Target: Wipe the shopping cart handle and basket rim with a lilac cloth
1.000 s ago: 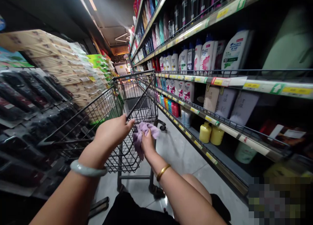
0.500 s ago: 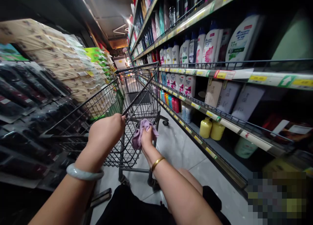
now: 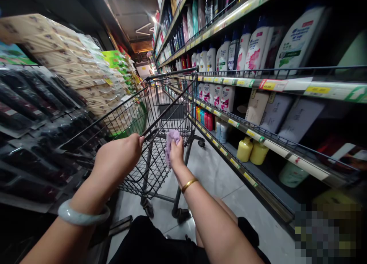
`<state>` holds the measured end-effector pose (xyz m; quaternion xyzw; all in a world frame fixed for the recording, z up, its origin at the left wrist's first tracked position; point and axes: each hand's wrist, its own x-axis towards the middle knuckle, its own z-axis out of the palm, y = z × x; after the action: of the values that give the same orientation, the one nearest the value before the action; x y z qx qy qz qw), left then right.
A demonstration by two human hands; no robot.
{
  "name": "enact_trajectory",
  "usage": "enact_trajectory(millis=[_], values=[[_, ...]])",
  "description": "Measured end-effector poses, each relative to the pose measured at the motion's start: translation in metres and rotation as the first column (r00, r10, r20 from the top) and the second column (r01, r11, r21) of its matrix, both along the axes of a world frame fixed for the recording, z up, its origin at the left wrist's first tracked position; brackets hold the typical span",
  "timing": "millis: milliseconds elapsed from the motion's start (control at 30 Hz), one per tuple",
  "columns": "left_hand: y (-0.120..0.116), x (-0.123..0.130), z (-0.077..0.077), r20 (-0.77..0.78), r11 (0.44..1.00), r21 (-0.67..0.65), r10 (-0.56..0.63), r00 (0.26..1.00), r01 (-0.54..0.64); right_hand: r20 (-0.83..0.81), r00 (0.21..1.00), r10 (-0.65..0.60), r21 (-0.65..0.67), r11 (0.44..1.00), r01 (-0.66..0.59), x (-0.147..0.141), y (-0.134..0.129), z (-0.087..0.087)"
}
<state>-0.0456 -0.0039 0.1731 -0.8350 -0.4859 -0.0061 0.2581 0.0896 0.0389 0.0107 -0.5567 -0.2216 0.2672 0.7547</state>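
A black wire shopping cart [image 3: 160,157] stands in front of me, angled across the aisle. My left hand [image 3: 120,153] is closed around the cart's top rim, its fingers mostly hidden behind the back of the hand. A purple cloth [image 3: 172,140] is bunched in my right hand [image 3: 177,153], thumb on top, against the cart's wire side near the corner. A pale bangle circles my left wrist and a gold one my right.
Shelves [image 3: 286,149] of shampoo bottles and boxes run along the right side. On the left are hanging black packages [image 3: 31,141] and stacked beige packs [image 3: 77,65]. Grey floor [image 3: 218,176] shows between cart and shelves.
My right hand and the cloth have moved slightly up and right along the cart side. My left hand sits slightly further left. The view has shifted a little, moving the cart rightward in it.
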Motion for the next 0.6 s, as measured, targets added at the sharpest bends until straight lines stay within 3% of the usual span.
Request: enact_trajectory(millis=[133,233,333,400,500,600], values=[[0.000,-0.008,0.001,-0.017,1.000,0.019,-0.004,1.000,0.004,0.296,0.954,0.046,0.354,0.922,-0.155,-0.018,-0.012,0.024],[0.000,-0.014,0.004,-0.034,1.000,0.023,-0.008,0.999,0.009,0.416,0.907,0.058,0.290,0.937,-0.193,-0.013,-0.011,0.021],[0.004,-0.021,0.006,-0.032,1.000,-0.011,-0.003,0.999,0.003,0.255,0.964,0.070,0.071,0.993,-0.091,0.006,-0.001,0.003],[0.008,-0.027,0.006,-0.021,1.000,-0.027,-0.010,1.000,0.010,0.114,0.993,0.013,0.004,1.000,-0.013,0.012,0.003,-0.003],[0.016,-0.038,0.003,-0.004,1.000,-0.006,-0.026,1.000,0.026,0.125,0.992,0.011,0.110,0.994,-0.025,0.004,-0.001,0.007],[0.022,-0.048,-0.001,-0.021,0.998,0.045,-0.043,0.999,0.044,0.399,0.915,0.055,0.286,0.941,-0.181,-0.012,-0.007,0.020]])
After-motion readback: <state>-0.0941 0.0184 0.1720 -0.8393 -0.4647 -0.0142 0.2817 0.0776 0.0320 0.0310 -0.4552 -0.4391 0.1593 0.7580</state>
